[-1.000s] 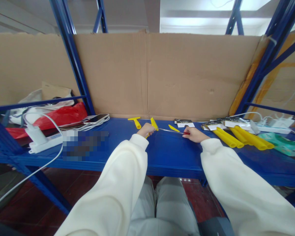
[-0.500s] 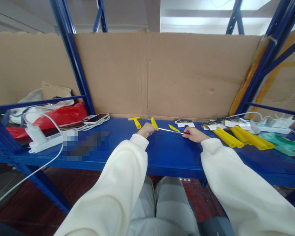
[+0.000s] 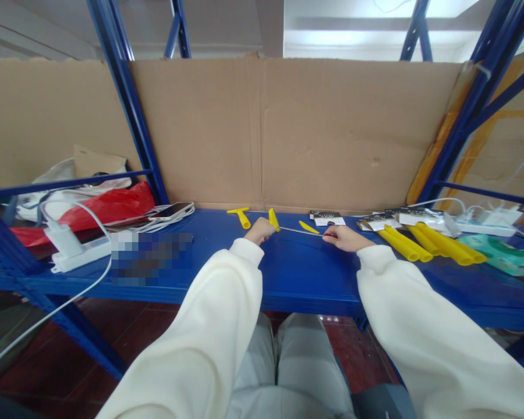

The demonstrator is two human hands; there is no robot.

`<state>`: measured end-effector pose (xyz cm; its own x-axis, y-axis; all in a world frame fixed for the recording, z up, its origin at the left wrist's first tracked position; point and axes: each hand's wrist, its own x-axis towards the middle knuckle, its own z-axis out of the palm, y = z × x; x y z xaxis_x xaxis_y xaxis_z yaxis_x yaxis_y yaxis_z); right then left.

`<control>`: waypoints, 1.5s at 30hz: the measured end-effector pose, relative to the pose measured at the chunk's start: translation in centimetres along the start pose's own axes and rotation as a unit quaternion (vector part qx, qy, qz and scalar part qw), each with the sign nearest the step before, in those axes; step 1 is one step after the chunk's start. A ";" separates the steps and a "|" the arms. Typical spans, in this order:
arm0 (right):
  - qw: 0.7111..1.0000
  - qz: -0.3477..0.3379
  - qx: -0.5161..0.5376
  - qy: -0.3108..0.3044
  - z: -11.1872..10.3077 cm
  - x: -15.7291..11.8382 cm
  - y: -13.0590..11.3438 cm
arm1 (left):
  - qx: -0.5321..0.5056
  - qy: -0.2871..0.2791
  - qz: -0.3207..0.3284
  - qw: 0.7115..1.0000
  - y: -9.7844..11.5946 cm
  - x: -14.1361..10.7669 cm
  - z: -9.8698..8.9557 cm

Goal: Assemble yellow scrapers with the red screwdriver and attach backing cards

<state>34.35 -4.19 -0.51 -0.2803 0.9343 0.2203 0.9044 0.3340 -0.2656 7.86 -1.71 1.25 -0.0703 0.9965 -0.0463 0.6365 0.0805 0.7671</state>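
Observation:
My left hand (image 3: 260, 231) is closed around a yellow T-shaped handle (image 3: 273, 217), whose crossbar shows beyond the fingers. My right hand (image 3: 343, 238) grips a screwdriver (image 3: 300, 231) by its red handle, mostly hidden in the fingers. Its thin metal shaft points left and its tip meets the yellow handle near my left fingers; whether it sits in a screw is too small to tell. Behind the shaft lies a slim yellow curved strip (image 3: 308, 227). A second yellow T-shaped handle (image 3: 243, 218) rests on the blue shelf (image 3: 305, 279), left of my left hand.
Several yellow tubes (image 3: 404, 244) lie at the right beside black-and-white packets (image 3: 382, 221) and a green pack (image 3: 502, 256). On the left are a phone (image 3: 172, 210), cables, a white power strip (image 3: 81, 253) and a red bag (image 3: 109, 206). Cardboard (image 3: 288, 134) closes off the back.
The crossbar of the yellow handle in my left hand has turned slightly more upright, and the screwdriver shaft has shifted a little with it. My right hand has moved very slightly left.

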 end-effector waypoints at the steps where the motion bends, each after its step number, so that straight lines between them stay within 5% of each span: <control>1: 1.000 -0.003 0.006 -0.001 0.1 0.0 0.0 | 0.008 0.004 0.000 1.000 0.0 0.1 0.0; 23: 0.999 -0.002 -0.029 0.022 0.4 -0.1 -0.9 | -0.013 0.013 -0.011 1.000 0.1 1.5 0.4; 32: 0.991 0.009 -0.123 0.049 -0.2 -0.7 -1.4 | -0.018 0.013 -0.006 1.000 0.3 1.3 0.4; 45: 0.995 -0.011 -0.087 0.050 0.3 -0.3 -0.5 | -0.008 0.017 -0.008 1.000 0.3 1.5 0.4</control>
<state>33.90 -4.60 -0.76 -0.2748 0.9074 0.3181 0.9428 0.3192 -0.0960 8.28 -0.15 1.14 -0.1069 0.9935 -0.0378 0.6221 0.0965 0.7769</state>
